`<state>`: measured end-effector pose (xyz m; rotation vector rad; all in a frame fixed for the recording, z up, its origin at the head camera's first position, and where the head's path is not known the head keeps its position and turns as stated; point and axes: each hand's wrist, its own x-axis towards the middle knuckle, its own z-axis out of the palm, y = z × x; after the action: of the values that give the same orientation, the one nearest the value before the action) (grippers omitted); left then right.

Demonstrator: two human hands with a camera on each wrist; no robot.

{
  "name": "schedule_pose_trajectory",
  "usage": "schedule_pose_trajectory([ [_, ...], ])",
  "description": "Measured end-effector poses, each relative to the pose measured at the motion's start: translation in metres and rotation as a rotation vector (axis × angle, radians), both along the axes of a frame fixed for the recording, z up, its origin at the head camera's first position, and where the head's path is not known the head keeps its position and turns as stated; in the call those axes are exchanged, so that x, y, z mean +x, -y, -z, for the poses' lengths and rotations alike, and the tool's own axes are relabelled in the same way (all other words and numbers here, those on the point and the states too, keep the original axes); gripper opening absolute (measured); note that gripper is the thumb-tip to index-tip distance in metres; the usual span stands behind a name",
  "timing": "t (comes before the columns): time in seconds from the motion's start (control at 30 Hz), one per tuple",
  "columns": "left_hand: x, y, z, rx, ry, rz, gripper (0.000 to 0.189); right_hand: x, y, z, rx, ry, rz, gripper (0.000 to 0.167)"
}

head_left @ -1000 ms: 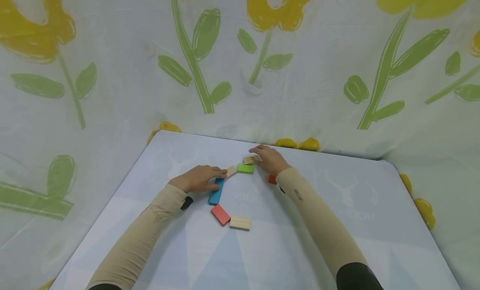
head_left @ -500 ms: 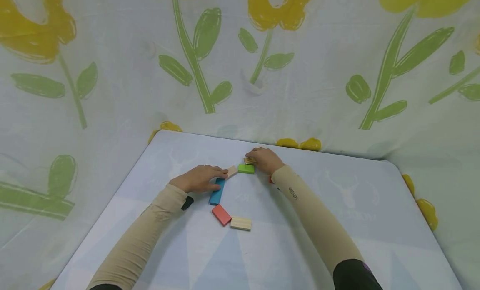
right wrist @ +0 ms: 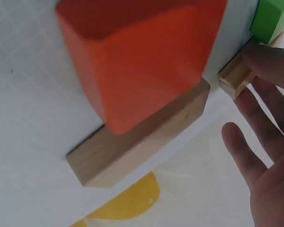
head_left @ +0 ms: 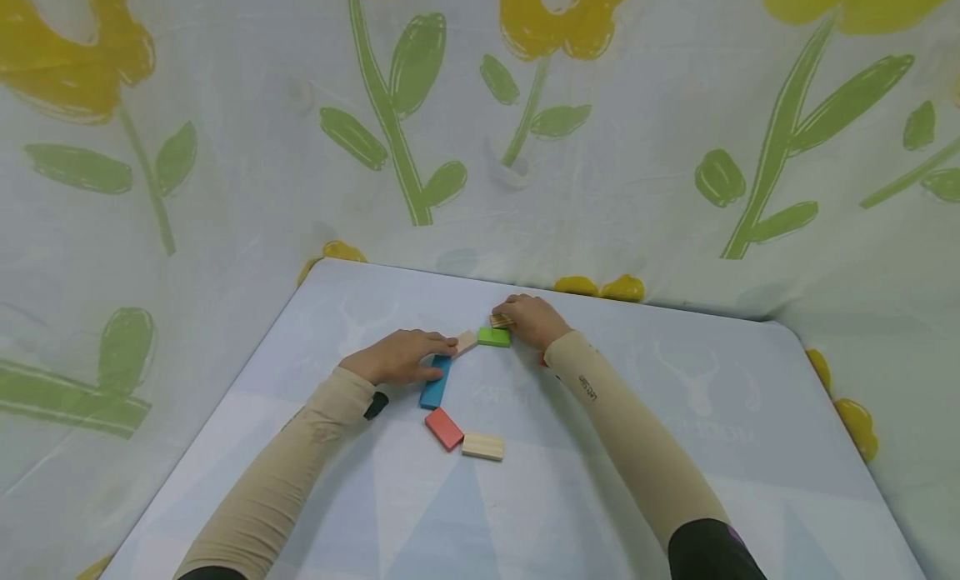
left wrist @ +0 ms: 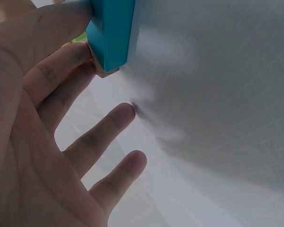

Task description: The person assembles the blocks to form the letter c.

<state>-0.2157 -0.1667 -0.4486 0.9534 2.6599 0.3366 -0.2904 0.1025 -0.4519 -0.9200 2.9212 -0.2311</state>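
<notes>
My left hand (head_left: 397, 357) reaches over a blue block (head_left: 435, 384) and a pale wooden block (head_left: 465, 342). Its thumb touches the blue block and its forefingers meet the pale one, while the other fingers spread loose in the left wrist view. My right hand (head_left: 532, 317) pinches a striped wooden block (right wrist: 236, 73) between thumb and fingers, just behind a green block (head_left: 494, 337). In the right wrist view that block sits right against the green one. The blocks form a bent row on the table.
A red block (head_left: 444, 430) and a light wooden block (head_left: 482, 447) continue the row toward the front. Near the right wrist stands an orange-red block (right wrist: 146, 71), with a plain wooden block (right wrist: 142, 142) beside it. A flowered curtain (head_left: 600, 172) hangs behind the table (head_left: 637, 455).
My right hand has moved slightly left and its fingers have closed down on the striped wooden block. The left hand and the other blocks stay put.
</notes>
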Motion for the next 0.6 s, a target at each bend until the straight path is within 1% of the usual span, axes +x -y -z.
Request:
schedule_pose_trajectory([
  [0.1, 0.000, 0.000, 0.000, 0.001, 0.000, 0.002, 0.049, -0.001, -0.004, -0.005, -0.007, -0.037, -0.020, 0.030],
  [0.17, 0.000, 0.001, -0.001, 0.001, 0.002, 0.002, 0.049, -0.001, -0.007, -0.008, -0.029, -0.068, -0.031, 0.031],
  [0.27, 0.000, 0.001, -0.002, 0.001, 0.008, 0.000, 0.049, -0.001, -0.013, -0.013, -0.068, -0.089, -0.045, 0.033],
  [0.43, 0.001, 0.000, -0.002, -0.004, 0.019, -0.007, 0.049, 0.002, -0.020, -0.017, -0.107, -0.088, -0.048, 0.040],
  [0.6, 0.001, 0.000, -0.001, -0.004, 0.014, -0.003, 0.049, 0.012, -0.026, -0.021, -0.157, -0.094, -0.016, 0.042],
])
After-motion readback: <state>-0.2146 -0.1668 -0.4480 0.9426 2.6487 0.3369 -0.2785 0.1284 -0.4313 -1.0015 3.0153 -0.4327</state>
